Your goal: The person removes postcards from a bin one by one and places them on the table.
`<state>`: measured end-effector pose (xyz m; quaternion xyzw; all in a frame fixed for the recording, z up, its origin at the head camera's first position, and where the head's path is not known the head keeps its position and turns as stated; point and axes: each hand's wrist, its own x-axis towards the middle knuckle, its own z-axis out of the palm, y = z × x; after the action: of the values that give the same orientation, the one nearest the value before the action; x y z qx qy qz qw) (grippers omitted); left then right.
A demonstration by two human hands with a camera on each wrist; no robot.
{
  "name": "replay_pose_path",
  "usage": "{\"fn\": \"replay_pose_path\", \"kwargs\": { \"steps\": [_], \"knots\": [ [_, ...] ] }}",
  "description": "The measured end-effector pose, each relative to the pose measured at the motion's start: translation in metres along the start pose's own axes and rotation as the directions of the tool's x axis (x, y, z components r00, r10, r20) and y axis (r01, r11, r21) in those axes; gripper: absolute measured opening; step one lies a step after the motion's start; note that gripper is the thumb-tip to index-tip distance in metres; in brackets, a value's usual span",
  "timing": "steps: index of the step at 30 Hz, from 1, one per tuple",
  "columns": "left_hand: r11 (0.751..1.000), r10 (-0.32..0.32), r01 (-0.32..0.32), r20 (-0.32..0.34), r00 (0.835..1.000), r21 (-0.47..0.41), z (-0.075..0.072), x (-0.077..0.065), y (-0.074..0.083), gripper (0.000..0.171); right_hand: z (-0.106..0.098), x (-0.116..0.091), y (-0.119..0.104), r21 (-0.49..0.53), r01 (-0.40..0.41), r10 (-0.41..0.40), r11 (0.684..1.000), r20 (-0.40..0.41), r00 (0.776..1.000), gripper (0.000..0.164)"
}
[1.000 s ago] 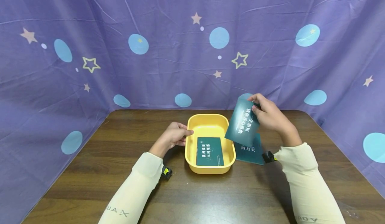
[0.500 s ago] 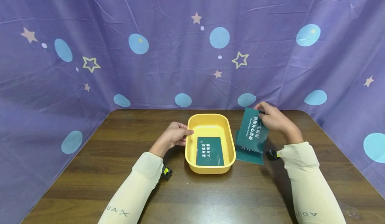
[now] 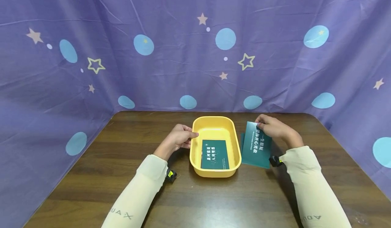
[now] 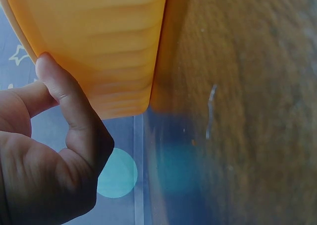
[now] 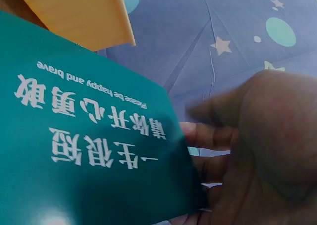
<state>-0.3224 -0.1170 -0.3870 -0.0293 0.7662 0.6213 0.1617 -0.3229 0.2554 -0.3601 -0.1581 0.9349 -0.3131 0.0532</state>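
Observation:
My left hand (image 3: 180, 138) grips the left rim of a yellow plastic tub (image 3: 213, 174), thumb over the edge and fingers outside; the left wrist view shows the tub's ribbed outer wall (image 4: 119, 51). A dark green card (image 3: 215, 154) with white lettering lies inside the tub. Right of the tub, another green card (image 3: 258, 148) slants over a third green card (image 3: 242, 141), which it mostly hides. At its far edge is my right hand (image 3: 276, 127). In the right wrist view, the blurred thumb stands off that card (image 5: 89, 116), while the fingers (image 5: 213, 168) touch its edge.
Everything stands on a brown wooden table (image 3: 195, 204). Behind and at both sides hangs a purple cloth (image 3: 171, 82) with stars and blue spots. Dark wrist devices (image 3: 276, 161) sit below each hand.
The right hand has brought its card down and to the right, from beside the tub onto the card lying there, and its thumb has come off. The left hand keeps its grip on the rim.

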Motion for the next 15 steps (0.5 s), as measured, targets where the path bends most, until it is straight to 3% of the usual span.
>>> {"fn": "replay_pose_path", "kwargs": {
  "steps": [8, 15],
  "knots": [
    [1.000, -0.004, 0.004, -0.008, 1.000, -0.008, 0.000, 0.001, -0.001, 0.025, 0.006, 0.005, 0.006, -0.032, 0.015, -0.012, 0.999, 0.090, 0.996, 0.062],
    [1.000, 0.001, -0.001, 0.000, 1.000, -0.008, 0.000, -0.001, -0.001, 0.024, 0.013, 0.006, 0.010, 0.002, 0.020, -0.020, 1.000, 0.144, 0.989, 0.074]
  ]
}}
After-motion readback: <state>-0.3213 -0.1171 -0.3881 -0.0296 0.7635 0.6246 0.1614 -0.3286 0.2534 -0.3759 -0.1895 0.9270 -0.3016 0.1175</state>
